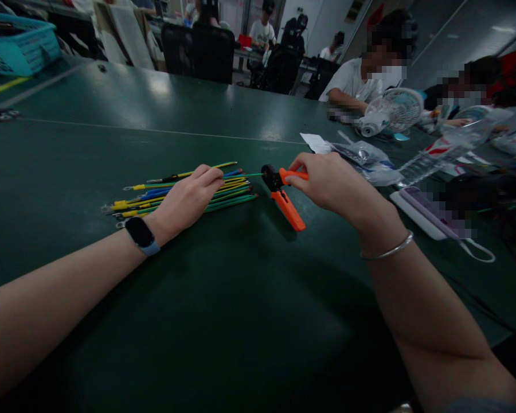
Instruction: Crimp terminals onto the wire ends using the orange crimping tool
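My left hand [193, 192] is closed over a pile of wires, pinching a thin green wire [253, 174] that runs right to the tool's jaws. My right hand [322, 178] grips the upper orange handle of a crimping tool [272, 176]. Its black head meets the green wire's end, and its lower handle stands spread apart from the upper one. Beneath and beside my left hand lie several cut wires [232, 201] in yellow, green, blue and black, some with ring terminals [106, 209] at their left ends. Whether the wire's tip sits inside the jaws is too small to tell.
On the right are a plastic bag [367, 158], a clear bottle [434, 155], a purple and white case [430, 212] and a white fan [391, 112]. A blue basket [21, 46] stands at the far left of the green table [223, 298]. Other people sit beyond and to the right.
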Motion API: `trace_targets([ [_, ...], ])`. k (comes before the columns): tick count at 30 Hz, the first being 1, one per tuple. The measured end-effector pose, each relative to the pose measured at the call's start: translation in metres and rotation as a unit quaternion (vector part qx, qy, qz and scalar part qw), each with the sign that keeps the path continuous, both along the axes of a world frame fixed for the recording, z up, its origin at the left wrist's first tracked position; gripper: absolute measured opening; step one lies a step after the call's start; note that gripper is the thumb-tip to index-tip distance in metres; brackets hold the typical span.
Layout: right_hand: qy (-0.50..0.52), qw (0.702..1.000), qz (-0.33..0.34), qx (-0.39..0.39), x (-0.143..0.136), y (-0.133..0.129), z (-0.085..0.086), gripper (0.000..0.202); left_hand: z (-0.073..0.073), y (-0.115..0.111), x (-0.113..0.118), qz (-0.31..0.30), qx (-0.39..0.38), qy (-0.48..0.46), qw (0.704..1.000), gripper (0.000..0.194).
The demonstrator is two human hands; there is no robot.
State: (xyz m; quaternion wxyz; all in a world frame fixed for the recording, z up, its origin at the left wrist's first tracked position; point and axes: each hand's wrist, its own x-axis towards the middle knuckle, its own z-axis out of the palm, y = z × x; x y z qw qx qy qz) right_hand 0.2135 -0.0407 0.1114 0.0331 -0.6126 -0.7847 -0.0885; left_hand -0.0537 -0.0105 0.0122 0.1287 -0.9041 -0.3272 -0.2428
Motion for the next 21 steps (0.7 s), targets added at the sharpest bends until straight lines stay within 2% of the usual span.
trace_targets([
  [21,-0.017,1.000,-0.002,0.007,0.0012,-0.0001,-0.0018,0.029,-0.0036,0.0021,-0.0021,-0.011,-0.024,0.016,1.000,0.033],
])
